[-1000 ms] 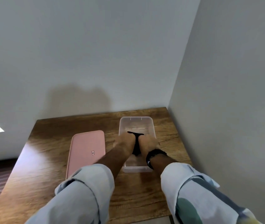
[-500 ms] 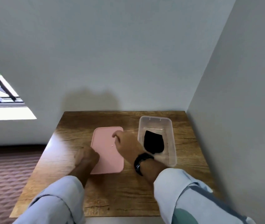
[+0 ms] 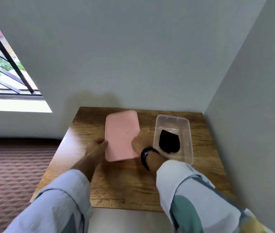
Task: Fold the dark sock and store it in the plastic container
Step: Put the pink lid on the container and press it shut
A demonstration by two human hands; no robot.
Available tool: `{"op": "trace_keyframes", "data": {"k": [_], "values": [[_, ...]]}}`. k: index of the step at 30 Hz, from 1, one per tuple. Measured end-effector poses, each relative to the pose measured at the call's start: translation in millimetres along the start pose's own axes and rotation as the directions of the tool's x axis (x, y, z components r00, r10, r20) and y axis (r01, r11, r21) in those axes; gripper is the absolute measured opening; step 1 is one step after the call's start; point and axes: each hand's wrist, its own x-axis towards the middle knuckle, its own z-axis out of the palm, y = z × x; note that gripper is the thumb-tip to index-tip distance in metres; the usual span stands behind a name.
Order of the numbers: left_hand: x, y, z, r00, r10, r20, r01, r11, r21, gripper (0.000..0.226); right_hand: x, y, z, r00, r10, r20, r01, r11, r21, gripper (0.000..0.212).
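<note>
The dark sock [image 3: 169, 141] lay folded inside the plastic container [image 3: 188, 132] at three o'clock — both hands, left hand [image 3: 98, 147] and right hand [image 3: 137, 142], gripped the pink lid [image 3: 121, 133] by its sides, probably to cap it.

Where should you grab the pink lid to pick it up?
Take the pink lid by its two long edges, one hand from each side. It is flat, wide and thin, so fingers get little hold elsewhere. The left hand and right hand are at those edges.
</note>
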Motion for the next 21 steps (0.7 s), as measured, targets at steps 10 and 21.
{"op": "trace_keyframes", "data": {"k": [10, 21], "values": [[-52.7, 72.8, 110.1, 0.933, 0.242, 0.266, -0.245, 0.969, -0.023, 0.032, 11.3, 99.2, -108.3, 0.949, 0.218, -0.228, -0.185, 0.970, 0.155, 0.029], [-76.0, 62.4, 149.0, 0.908, 0.316, 0.274, -0.397, 0.858, 0.326, 0.034, 12.7, 153.8, -99.2, 0.905, 0.375, -0.202, -0.296, 0.894, 0.336, 0.025]]}}
